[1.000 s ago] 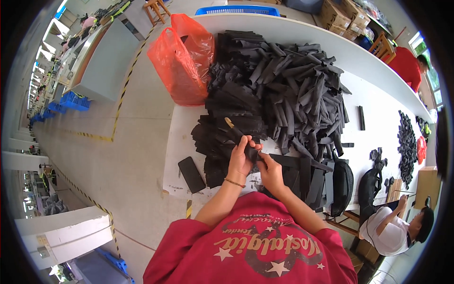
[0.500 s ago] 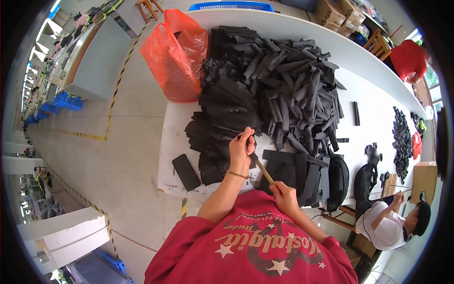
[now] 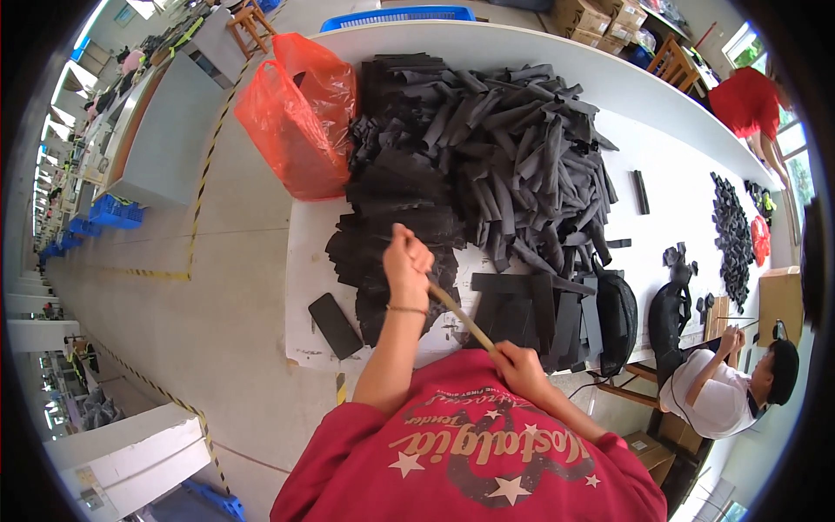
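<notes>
Stick (image 3: pixel 464 318), slim, tan, slants from right hand (image 3: pixel 520 366) toward fanned black strips (image 3: pixel 359 250).

Smooth wood-like stick (image 3: pixel 463 318), matt strips (image 3: pixel 522 157), glossy plastic bag (image 3: pixel 291 130)

Bright, even light — pale windows (image 3: pixel 799 187) glow at right — edges bowed, corners black.

Black phone (image 3: pixel 335 326) flat on bench (image 3: pixel 302 252), near left corner. Red plastic bag (image 3: pixel 296 130) at far left. Blue basket (image 3: pixel 396 16) past far edge; wooden stool (image 3: pixel 250 29) left of it, cardboard boxes (image 3: pixel 591 19) right. White-shirted co-worker (image 3: pixel 713 396) on the right.
</notes>
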`<action>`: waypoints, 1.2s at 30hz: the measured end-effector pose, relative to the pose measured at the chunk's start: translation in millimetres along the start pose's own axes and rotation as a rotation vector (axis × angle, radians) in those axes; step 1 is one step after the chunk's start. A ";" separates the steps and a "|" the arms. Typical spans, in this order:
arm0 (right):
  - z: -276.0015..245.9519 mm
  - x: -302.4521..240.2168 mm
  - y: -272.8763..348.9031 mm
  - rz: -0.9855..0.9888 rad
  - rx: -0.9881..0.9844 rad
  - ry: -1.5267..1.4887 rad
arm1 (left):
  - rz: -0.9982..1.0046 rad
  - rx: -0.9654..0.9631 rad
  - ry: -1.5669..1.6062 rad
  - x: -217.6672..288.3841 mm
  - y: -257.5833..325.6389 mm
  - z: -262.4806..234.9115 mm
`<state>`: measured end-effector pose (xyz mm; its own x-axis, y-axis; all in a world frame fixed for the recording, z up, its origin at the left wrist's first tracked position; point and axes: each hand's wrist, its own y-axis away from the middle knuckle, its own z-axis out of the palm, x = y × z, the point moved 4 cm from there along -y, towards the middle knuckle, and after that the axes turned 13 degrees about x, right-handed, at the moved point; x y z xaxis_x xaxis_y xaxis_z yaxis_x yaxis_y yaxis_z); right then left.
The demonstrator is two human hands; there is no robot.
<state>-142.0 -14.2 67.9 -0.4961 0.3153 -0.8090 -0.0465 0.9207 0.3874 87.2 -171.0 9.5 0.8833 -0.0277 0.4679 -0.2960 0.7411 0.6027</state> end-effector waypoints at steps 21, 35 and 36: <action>13.6 -60.7 -111.2 -0.068 0.147 -0.555 | 0.326 -0.533 -0.724 -5.3 37.2 36.1; -60.7 -131.6 -153.8 -0.534 0.948 -0.255 | 0.113 -0.581 -0.916 -47.5 110.4 38.4; -71.1 -140.6 -159.2 -0.662 1.061 -0.177 | 0.126 -0.574 -0.931 -47.9 111.6 37.1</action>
<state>-126.4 -221.4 151.3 -0.5173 -0.3250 -0.7917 0.5165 0.6191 -0.5916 -1.6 -111.9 78.3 0.1677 -0.2461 0.9546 0.0615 0.9691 0.2391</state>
